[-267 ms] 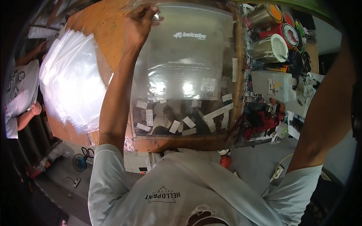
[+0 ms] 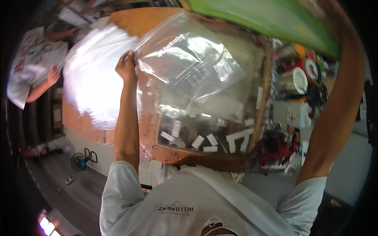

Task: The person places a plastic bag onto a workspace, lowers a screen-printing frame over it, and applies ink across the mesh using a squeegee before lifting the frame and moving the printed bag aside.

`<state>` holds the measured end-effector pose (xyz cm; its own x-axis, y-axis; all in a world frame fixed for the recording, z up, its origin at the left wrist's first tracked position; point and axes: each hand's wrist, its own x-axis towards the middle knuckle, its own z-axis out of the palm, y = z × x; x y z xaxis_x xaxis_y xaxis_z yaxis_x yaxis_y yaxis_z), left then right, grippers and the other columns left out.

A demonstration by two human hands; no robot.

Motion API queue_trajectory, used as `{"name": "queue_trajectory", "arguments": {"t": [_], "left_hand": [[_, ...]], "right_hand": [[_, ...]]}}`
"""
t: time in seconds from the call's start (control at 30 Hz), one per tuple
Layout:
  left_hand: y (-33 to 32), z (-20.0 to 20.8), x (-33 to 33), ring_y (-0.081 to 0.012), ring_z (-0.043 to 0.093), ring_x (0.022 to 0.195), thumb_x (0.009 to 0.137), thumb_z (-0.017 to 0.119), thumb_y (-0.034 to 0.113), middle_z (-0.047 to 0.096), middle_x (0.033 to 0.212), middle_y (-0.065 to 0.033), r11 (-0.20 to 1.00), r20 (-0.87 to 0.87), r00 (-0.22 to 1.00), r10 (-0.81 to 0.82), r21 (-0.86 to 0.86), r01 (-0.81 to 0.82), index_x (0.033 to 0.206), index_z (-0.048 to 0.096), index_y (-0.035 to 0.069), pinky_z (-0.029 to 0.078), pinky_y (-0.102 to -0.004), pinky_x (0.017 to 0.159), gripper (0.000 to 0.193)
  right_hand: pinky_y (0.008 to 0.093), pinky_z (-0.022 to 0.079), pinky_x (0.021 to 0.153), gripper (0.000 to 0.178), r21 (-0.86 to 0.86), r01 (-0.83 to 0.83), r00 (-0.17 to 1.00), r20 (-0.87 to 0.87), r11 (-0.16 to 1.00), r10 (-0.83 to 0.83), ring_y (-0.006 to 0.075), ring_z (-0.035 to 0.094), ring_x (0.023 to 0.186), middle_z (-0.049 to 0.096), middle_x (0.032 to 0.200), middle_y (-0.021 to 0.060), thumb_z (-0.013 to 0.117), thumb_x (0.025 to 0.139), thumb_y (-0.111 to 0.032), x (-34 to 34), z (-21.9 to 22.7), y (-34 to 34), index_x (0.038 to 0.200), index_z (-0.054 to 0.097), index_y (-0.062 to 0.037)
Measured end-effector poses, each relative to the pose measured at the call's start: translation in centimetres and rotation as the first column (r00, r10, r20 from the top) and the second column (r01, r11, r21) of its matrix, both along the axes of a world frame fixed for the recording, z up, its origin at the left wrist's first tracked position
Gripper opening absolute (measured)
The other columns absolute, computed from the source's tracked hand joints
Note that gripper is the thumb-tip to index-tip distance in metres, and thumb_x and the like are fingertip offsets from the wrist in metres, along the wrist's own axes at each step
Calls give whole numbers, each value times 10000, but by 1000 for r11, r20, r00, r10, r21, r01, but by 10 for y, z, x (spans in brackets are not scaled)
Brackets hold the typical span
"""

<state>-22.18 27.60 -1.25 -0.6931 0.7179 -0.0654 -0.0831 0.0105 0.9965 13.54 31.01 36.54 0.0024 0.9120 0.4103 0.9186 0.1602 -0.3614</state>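
Observation:
My left hand (image 2: 126,67) pinches a clear plastic bag (image 2: 179,53) with white print by its edge. The bag hangs tilted over the glass-like work plate (image 2: 248,102), its far corner pointing away from me. Left of that hand lies a fanned pile of clear plastic bags (image 2: 92,86), glaring white in the light. My right arm reaches up to the far right, where my right hand (image 2: 315,7) is a blur beside a green framed panel (image 2: 260,23). Its fingers cannot be made out. The panel slants above the far side of the plate.
White tape strips (image 2: 236,135) stick to the near part of the plate. Paint cans (image 2: 293,80), a pale jug (image 2: 285,112) and stained rags (image 2: 275,147) crowd the right. Another person (image 2: 37,65) stands at the far left. A fan (image 2: 78,161) is on the floor.
My left hand has drawn the printed bag up off the plate and leftward toward the pile, turning it aslant. The green panel now shows much more at the upper right.

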Motion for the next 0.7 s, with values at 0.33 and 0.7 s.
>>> {"name": "queue_trajectory", "arguments": {"t": [0.33, 0.7], "left_hand": [[-123, 15, -135, -427, 515, 1321, 1021, 629, 236, 484, 1473, -297, 881, -851, 384, 359, 173, -441, 1494, 415, -73, 431, -495, 1110, 604], [-142, -48, 218, -461, 119, 1577, 1030, 567, 376, 245, 1689, -204, 721, -799, 19, -601, -532, 444, 1599, 397, 165, 78, -756, 1194, 630]], "right_hand": [[324, 486, 890, 686, -23, -244, 970, 5, 969, 245, 197, 649, 914, 719, 975, 110, 566, 961, -672, 59, -3, 26, 1132, 720, -25], [411, 499, 930, 608, 21, -157, 969, 195, 987, 150, 290, 669, 967, 728, 1074, 186, 569, 995, -555, 60, -14, -10, 1169, 716, 8]]}}
